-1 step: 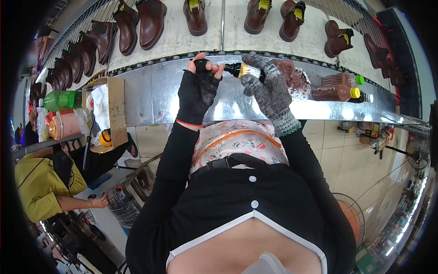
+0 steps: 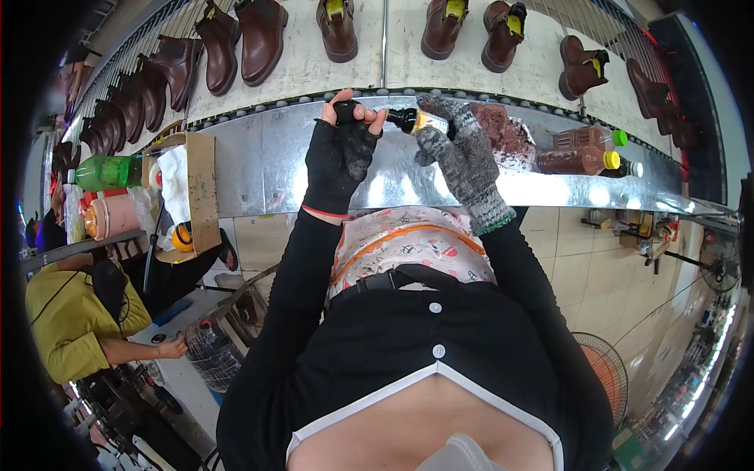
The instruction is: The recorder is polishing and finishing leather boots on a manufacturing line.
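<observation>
Just left of a small bottle (image 2: 430,123) with a black neck and yellowish label, the bare fingers (image 2: 375,124) of the left hand (image 2: 342,153), in a black fingerless glove, curl inward; whether they pinch a slim dark piece or touch the bottle's tip, I cannot tell. The bottle's long axis runs left to right, its right end angled slightly toward the person and its narrow black end aimed at those fingers. The right hand (image 2: 469,161), in a grey knitted glove, clasps its labelled part and is the nearer hand. Beneath both stretches a shiny metal desk (image 2: 275,165); right of the grey glove sits a crumpled reddish-brown heap (image 2: 503,129), then a yellow-capped plastic bottle (image 2: 577,160) of brown liquid. Along the far side stand brown leather boots (image 2: 263,39).
</observation>
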`<state>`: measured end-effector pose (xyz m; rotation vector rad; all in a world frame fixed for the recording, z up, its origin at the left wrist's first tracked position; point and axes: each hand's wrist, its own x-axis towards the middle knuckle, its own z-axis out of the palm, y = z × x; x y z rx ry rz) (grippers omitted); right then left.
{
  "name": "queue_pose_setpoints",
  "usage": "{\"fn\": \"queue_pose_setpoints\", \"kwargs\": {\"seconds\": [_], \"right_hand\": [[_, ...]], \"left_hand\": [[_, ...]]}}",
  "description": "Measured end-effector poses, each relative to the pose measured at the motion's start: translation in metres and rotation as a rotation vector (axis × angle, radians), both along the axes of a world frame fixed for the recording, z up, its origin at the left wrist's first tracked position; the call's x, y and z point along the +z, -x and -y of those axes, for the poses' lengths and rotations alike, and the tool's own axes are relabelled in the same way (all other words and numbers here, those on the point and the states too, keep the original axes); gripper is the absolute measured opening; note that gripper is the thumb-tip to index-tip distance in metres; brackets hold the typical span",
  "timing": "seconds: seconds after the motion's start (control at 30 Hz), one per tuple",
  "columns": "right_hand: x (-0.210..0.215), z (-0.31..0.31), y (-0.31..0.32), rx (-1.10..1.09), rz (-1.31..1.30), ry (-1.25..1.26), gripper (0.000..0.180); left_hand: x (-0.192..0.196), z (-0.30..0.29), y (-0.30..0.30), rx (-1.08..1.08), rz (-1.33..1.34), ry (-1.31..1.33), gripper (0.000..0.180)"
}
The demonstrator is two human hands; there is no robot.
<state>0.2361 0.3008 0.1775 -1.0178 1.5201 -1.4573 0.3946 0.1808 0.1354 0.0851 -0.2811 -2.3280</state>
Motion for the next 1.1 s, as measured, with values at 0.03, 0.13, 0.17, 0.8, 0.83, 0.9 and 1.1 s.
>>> {"fn": "queue_pose_setpoints", "kwargs": {"seconds": [0.03,0.13,0.17,0.8,0.83,0.9,1.1], "right_hand": [[-0.005,0.003,-0.002,-0.006,0.118,-0.075,0.045],[-0.019,0.007,-0.013,-0.028,0.662,-0.008,0.041],[-0.021,0.01,-0.015,-0.005,0.803,0.049,0.041],[0.05,0.024,0.012,-0.015,-0.909,0.304,0.044],[0.054,0.026,0.012,0.002,-0.927,0.322,0.041],[0.061,0.03,0.011,0.031,-0.988,0.371,0.037],[0.057,0.038,0.001,0.007,-0.584,0.359,0.038]], "left_hand": [[0.003,0.001,0.0,-0.001,-0.012,0.009,0.036],[0.012,0.005,0.001,-0.011,-0.064,-0.014,0.036],[0.014,0.006,0.002,-0.016,-0.088,-0.038,0.037],[0.021,0.017,0.004,0.046,-0.094,-0.079,0.04],[0.021,0.017,0.004,0.061,-0.076,-0.078,0.041],[0.022,0.017,0.004,0.084,-0.086,-0.088,0.039],[0.03,0.021,0.0,0.103,-0.166,-0.129,0.04]]}}
